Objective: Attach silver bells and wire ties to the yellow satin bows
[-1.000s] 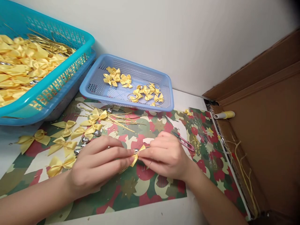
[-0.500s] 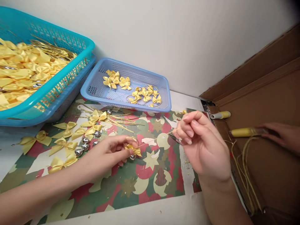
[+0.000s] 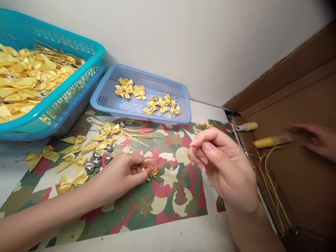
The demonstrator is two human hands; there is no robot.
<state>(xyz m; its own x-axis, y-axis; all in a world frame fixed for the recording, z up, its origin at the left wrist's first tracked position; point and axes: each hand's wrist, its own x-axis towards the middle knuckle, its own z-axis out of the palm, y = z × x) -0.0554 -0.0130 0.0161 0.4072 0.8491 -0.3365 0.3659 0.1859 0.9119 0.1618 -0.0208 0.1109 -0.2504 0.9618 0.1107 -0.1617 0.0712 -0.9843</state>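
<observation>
My left hand (image 3: 132, 169) pinches a small yellow ribbon bow (image 3: 153, 172) low over the patterned sheet. A gold cord loop (image 3: 152, 160) rises from the bow, and a silver bead (image 3: 149, 177) shows under it. From my left fingertips a thin gold thread (image 3: 165, 162) stretches toward my right hand (image 3: 223, 164). That hand is raised with its fingers curled and thumb pressed in; its grip on anything is hidden. Left of my left hand lie several loose yellow bows (image 3: 72, 162) and silver heart-shaped beads (image 3: 96, 163), with gold cords (image 3: 131, 134) behind them.
A turquoise basket (image 3: 97, 52) heaped with bows stands at the left. Beside it, a blue basket (image 3: 139, 70) holds several finished-looking bows. At the right, a co-worker's hand (image 3: 321, 140) is near a yellow-handled tool (image 3: 271, 141), a second yellow tube (image 3: 246, 126) and cardboard (image 3: 294, 91).
My right hand has shifted slightly down and left, and the thread is less visible near it. The co-worker's hand has moved off the yellow-handled tool.
</observation>
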